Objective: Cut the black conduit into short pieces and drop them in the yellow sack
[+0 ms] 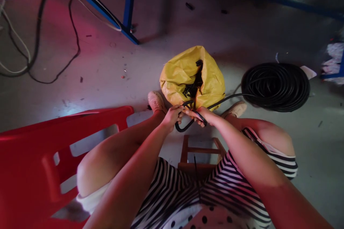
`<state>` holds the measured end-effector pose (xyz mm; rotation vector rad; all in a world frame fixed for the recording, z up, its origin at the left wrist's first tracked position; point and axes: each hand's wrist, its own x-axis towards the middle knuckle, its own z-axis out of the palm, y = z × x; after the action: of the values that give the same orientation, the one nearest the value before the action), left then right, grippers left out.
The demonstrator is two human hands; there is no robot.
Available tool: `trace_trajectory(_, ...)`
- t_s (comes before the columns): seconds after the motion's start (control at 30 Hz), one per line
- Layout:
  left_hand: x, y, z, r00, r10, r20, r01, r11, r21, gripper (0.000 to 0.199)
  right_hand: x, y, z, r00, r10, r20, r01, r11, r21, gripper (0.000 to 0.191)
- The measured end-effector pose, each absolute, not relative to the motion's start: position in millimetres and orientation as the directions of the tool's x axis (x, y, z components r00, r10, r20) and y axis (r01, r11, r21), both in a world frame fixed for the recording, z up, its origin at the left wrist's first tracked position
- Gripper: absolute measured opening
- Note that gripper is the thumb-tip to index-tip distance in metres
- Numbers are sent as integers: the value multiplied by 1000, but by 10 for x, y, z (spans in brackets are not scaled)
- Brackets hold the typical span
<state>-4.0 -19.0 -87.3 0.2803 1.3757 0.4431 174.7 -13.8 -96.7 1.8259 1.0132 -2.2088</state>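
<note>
My left hand (pixel 173 116) is closed around a black tube (pixel 184 128), which bends in a loop below my hands. Close beside it, my right hand (pixel 202 115) is closed on what look like black-handled scissors (pixel 201 117); their blades are mostly hidden between the hands. From there the tube runs right to a large black coil (pixel 275 86) lying on the floor. Just beyond my hands stands an open yellow sack (pixel 177 69), with short black pieces (pixel 191 89) inside it.
A red plastic chair (pixel 24 157) is at my left. A wooden stool (pixel 185 150) shows between my legs. Blue metal table legs (pixel 129 3) stand at the upper left, near dark cables (pixel 76 39) on the floor. Small scraps (pixel 189 6) lie scattered about.
</note>
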Motion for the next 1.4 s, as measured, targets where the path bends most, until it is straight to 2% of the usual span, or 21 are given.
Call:
trace_trajectory(0.3,-71,-180,-886,177,431,-885,-181,898,401,13,1765,-150,-938,-289,351,-891,447,-774,-449,62)
trace_trajectory(0.53,-78,-118,-849,236,454,-859,-178,889,421,16,1745,-80,-840,-221,450,-865,314,-807,-500,58)
trace_trajectory(0.73,87,-106,-542,319,567,-759,-186,823,537,17,1720,62,-657,-181,592,-786,127,-778,-615,53)
trace_trajectory(0.9,81,-88,-330,412,706,-576,-138,673,727,20,1806,195,-394,-182,778,-602,-138,-626,-768,44)
trace_trajectory(1.0,8,-52,-298,534,674,-510,-26,616,787,26,1940,320,-271,-44,834,-551,-229,-545,-807,39)
trace_trajectory(1.13,-65,-13,-183,627,648,-431,27,535,844,43,2066,394,-191,71,829,-555,-252,-524,-814,41)
trace_trajectory(1.2,-102,-20,-67,663,588,-464,-2,621,784,46,2085,374,-168,62,824,-563,-248,-533,-809,40)
trace_trajectory(1.33,-196,-72,128,747,356,-561,-36,865,501,52,2088,308,-136,29,824,-565,-235,-544,-805,35)
trace_trajectory(1.4,-221,-89,137,691,388,-610,-36,861,508,49,2088,287,-138,51,820,-569,-236,-544,-805,35)
